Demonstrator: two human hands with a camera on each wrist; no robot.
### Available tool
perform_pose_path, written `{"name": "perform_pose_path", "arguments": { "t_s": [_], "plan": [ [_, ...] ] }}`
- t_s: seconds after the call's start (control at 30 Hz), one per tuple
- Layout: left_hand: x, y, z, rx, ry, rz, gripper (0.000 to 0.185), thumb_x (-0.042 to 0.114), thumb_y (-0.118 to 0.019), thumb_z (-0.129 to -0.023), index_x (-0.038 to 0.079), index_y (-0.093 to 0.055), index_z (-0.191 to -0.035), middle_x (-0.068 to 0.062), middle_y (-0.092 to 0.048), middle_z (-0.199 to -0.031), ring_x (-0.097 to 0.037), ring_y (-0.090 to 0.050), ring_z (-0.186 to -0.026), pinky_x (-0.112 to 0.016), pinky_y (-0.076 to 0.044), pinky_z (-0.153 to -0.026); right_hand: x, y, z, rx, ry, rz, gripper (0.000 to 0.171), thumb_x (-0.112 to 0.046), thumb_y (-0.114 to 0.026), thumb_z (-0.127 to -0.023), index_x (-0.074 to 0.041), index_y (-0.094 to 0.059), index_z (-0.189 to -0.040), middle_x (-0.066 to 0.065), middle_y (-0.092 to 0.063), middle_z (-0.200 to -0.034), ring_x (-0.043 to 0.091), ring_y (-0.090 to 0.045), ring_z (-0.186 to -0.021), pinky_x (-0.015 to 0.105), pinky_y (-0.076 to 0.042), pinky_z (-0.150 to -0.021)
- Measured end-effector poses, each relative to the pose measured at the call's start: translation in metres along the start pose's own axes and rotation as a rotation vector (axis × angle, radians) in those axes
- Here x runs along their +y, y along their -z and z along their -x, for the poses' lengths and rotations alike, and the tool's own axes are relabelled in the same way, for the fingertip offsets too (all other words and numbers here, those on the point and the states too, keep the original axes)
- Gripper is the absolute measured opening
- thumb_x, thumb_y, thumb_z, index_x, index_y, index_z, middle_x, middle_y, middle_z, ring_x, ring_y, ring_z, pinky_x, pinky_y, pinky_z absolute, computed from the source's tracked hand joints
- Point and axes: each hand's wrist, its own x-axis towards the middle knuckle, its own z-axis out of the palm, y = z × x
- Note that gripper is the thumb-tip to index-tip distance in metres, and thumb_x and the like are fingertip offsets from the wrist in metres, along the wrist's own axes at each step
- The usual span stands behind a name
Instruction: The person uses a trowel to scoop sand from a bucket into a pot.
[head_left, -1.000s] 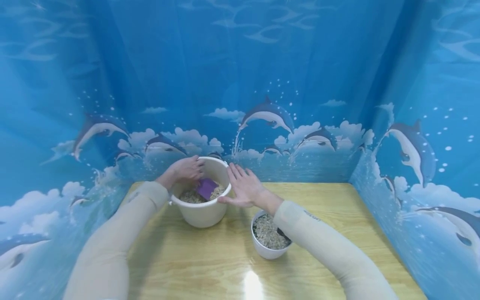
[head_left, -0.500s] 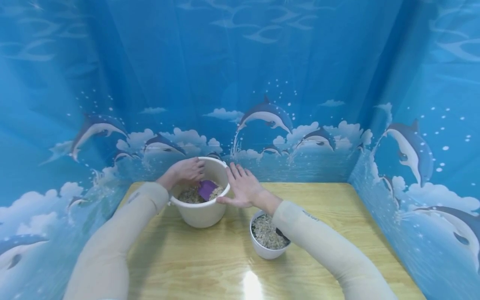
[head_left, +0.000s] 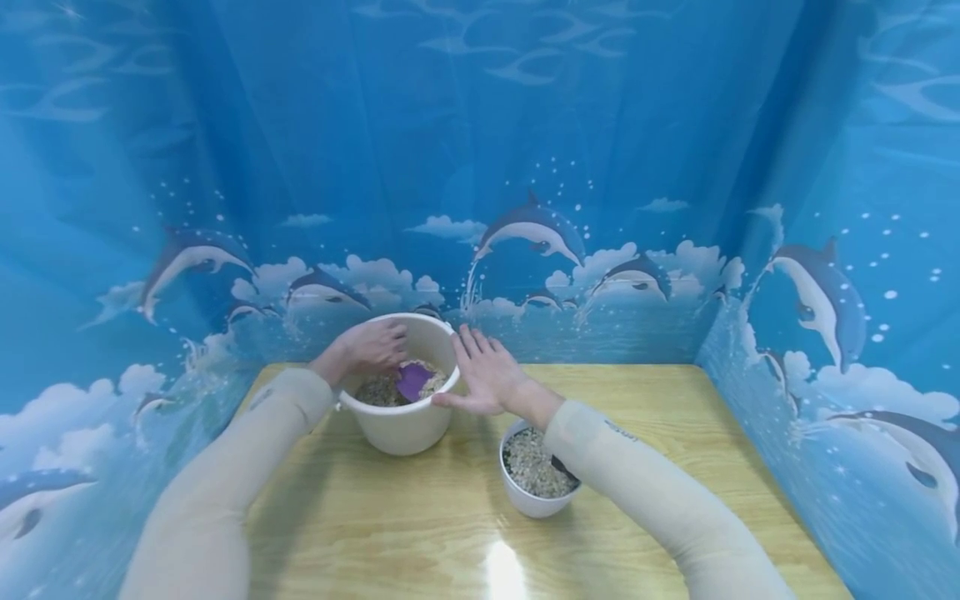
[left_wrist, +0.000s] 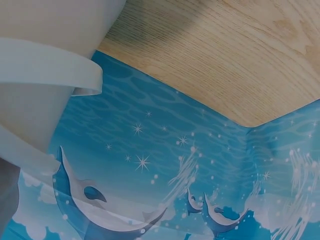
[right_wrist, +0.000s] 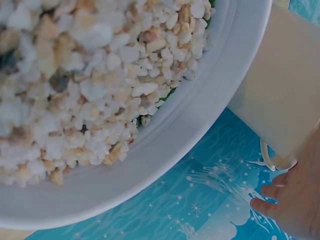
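Observation:
A cream bucket (head_left: 405,429) stands at the back left of the table, with pale gravel (head_left: 378,390) inside. My left hand (head_left: 377,344) reaches over its left rim with curled fingers and grips a small purple scoop (head_left: 412,382). The handle is hidden by the hand, and the blade lies on the gravel. My right hand (head_left: 489,375) is spread flat against the bucket's right side, its thumb at the rim. Below the right forearm sits a white pot (head_left: 536,506) filled with pale pebbles (head_left: 534,462). In the right wrist view those pebbles (right_wrist: 95,90) look white, tan and grey.
A dark object (head_left: 564,468) on the pebbles is partly covered by the right sleeve. The wood-grain table (head_left: 390,533) is enclosed by blue dolphin-print curtains (head_left: 480,125) at the back and both sides. The bucket's band-like handle (left_wrist: 50,65) shows in the left wrist view.
My left hand and the purple scoop have shifted very slightly within the bucket. My right hand stays against the bucket's side, and the white pot keeps its place.

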Motion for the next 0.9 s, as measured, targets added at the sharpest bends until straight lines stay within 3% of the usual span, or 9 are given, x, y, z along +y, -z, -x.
{"name": "perform_pose_path", "arguments": {
  "t_s": [0.23, 0.53, 0.9],
  "plan": [
    [0.0014, -0.0004, -0.0013, -0.015, 0.009, -0.003, 0.040, 0.056, -0.062, -0.101, 0.018, -0.074, -0.105, -0.001, -0.074, -0.102, -0.021, -0.058, -0.098, -0.035, -0.050, -0.091, 0.0004, -0.0006, -0.0001, 0.007, 0.003, 0.005, 0.119, -0.092, -0.028, -0.092, -0.001, -0.008, -0.168, 0.026, -0.013, -0.175, 0.043, -0.025, -0.162, 0.057, -0.031, -0.129],
    [0.0060, -0.0017, 0.0022, -0.005, 0.052, 0.105, 0.041, 0.057, -0.064, -0.099, 0.017, -0.074, -0.101, -0.002, -0.073, -0.098, -0.022, -0.058, -0.097, -0.039, -0.052, -0.094, 0.0005, -0.0012, -0.0007, -0.001, 0.003, -0.002, 0.119, -0.091, -0.029, -0.093, -0.002, -0.007, -0.168, 0.026, -0.013, -0.175, 0.044, -0.024, -0.162, 0.058, -0.031, -0.128],
    [0.0093, 0.0007, 0.0042, 0.000, 0.070, 0.120, 0.041, 0.056, -0.063, -0.100, 0.017, -0.072, -0.103, -0.005, -0.072, -0.103, -0.024, -0.060, -0.100, -0.040, -0.054, -0.095, -0.0002, 0.0010, 0.0002, -0.005, -0.001, 0.014, 0.119, -0.091, -0.029, -0.093, -0.002, -0.006, -0.168, 0.025, -0.012, -0.176, 0.044, -0.024, -0.162, 0.058, -0.032, -0.128]
  ]
}}
